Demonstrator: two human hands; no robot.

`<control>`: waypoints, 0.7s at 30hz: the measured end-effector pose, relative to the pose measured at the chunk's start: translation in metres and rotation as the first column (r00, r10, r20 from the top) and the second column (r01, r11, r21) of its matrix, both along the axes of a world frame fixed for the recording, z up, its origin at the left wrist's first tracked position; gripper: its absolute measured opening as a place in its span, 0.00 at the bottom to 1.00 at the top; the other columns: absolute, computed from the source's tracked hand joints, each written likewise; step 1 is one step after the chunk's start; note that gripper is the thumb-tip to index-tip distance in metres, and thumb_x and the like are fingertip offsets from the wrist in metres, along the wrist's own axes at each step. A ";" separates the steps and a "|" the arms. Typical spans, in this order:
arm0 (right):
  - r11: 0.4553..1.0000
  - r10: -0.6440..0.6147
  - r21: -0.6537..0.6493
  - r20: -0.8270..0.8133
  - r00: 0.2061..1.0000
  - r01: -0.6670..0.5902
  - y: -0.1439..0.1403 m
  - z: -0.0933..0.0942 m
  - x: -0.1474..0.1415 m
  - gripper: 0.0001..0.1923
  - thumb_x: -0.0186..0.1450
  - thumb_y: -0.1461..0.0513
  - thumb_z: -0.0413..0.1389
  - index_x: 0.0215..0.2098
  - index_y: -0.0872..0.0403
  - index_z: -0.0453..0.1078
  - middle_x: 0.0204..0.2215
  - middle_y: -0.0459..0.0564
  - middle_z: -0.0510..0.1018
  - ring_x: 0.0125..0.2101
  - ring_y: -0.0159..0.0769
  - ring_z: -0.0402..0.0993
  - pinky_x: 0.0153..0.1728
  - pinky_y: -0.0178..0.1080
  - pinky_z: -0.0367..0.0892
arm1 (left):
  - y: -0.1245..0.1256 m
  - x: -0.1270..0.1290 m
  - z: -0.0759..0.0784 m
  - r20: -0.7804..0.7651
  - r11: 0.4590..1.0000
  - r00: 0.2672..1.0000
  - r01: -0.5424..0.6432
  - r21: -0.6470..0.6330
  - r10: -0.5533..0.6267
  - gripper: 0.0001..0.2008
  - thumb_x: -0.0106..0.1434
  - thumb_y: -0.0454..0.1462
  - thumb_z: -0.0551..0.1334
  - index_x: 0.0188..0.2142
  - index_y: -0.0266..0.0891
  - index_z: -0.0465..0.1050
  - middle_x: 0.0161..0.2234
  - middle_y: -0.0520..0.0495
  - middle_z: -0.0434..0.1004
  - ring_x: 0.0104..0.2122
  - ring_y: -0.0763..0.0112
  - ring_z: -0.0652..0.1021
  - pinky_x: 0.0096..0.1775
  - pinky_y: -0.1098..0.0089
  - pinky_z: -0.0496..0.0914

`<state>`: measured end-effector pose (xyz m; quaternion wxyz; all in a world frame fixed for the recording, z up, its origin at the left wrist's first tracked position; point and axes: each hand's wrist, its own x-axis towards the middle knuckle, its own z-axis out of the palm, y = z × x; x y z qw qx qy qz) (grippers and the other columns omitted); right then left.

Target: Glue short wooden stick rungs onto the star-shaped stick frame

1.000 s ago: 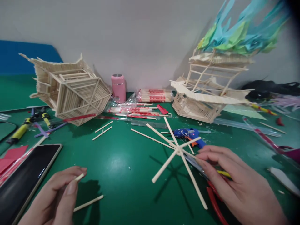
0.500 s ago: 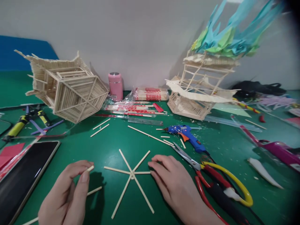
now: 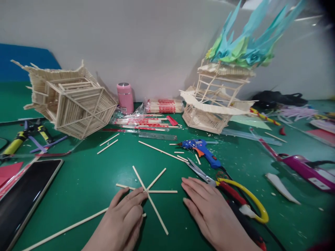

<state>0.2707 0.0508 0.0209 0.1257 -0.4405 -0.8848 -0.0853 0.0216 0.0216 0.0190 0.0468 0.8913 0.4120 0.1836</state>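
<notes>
A star of glued wooden sticks (image 3: 149, 190) lies flat on the green mat (image 3: 86, 177) in front of me. My left hand (image 3: 123, 219) rests on the star's lower left arm, fingertips next to its hub; whether it still holds the short stick piece is hidden. My right hand (image 3: 211, 214) lies flat and empty on the mat just right of the star, fingers apart, beside the scissors (image 3: 230, 190) with yellow and red handles. A long loose stick (image 3: 65, 229) runs from under my left hand toward the lower left.
A blue glue gun (image 3: 202, 151) lies beyond the scissors. Two stick models stand at the back: one tipped at left (image 3: 70, 101), one with paper feathers at right (image 3: 217, 101). Also present: a pink cup (image 3: 125, 97), chopstick packs (image 3: 162, 106), a phone (image 3: 23, 195) and pliers (image 3: 21, 137) at left.
The star was carried from the right and set down in front of me. My left hand came down onto it; my right hand let go and moved right beside the scissors.
</notes>
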 end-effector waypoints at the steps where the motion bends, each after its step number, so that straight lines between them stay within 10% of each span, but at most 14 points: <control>1: 0.999 -0.028 0.026 0.003 1.000 0.028 0.000 0.001 0.002 0.17 0.65 0.63 0.44 0.43 0.59 0.72 0.44 0.53 0.77 0.43 0.44 0.72 0.38 0.46 0.70 | -0.001 0.000 0.001 -0.001 1.000 1.000 0.003 0.005 -0.003 0.09 0.60 0.30 0.49 0.36 0.40 0.66 0.47 0.40 0.74 0.49 0.64 0.72 0.50 0.58 0.66; 13: 0.993 -0.103 0.055 -0.091 0.991 0.109 -0.014 0.013 0.008 0.13 0.63 0.62 0.48 0.41 0.51 0.73 0.44 0.47 0.76 0.46 0.43 0.68 0.41 0.44 0.62 | -0.005 0.002 -0.008 0.057 0.999 0.998 -0.033 0.026 0.031 0.09 0.61 0.31 0.50 0.37 0.40 0.66 0.50 0.43 0.71 0.53 0.69 0.68 0.54 0.63 0.60; 21: 0.979 -0.161 0.115 -0.047 0.986 0.166 -0.029 -0.013 0.043 0.17 0.62 0.57 0.50 0.47 0.54 0.67 0.48 0.56 0.71 0.46 0.46 0.68 0.39 0.45 0.65 | 0.000 -0.006 -0.026 0.126 0.978 0.992 0.000 0.211 -0.027 0.10 0.60 0.32 0.49 0.37 0.43 0.67 0.45 0.47 0.75 0.48 0.70 0.73 0.53 0.68 0.62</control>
